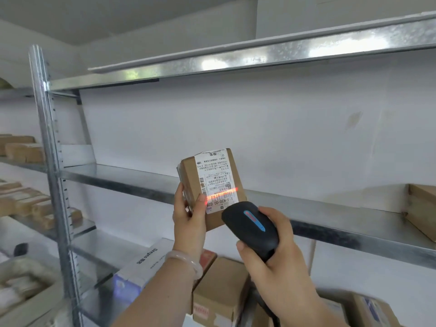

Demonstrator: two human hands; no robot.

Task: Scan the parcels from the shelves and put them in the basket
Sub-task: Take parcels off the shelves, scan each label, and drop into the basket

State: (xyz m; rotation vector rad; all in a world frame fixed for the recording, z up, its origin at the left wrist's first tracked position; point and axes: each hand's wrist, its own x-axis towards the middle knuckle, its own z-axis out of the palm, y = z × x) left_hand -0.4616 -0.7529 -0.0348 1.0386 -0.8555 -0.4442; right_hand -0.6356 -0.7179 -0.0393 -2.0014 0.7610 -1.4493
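My left hand [190,220] grips a small brown cardboard parcel [188,175] by its lower left corner and holds it upright in front of the middle shelf. A white shipping label [215,177] faces me, upside down. My right hand [278,253] holds a black barcode scanner [251,226] just below and right of the parcel. The scanner's red light line falls across the barcode near the label's lower end. No basket is in view.
A metal shelving unit [330,215] fills the view, its upright post [50,161] at left. A brown box [422,213] sits on the middle shelf at far right. Several parcels [221,289] lie on the lower shelf, more boxes [23,204] on the left shelves.
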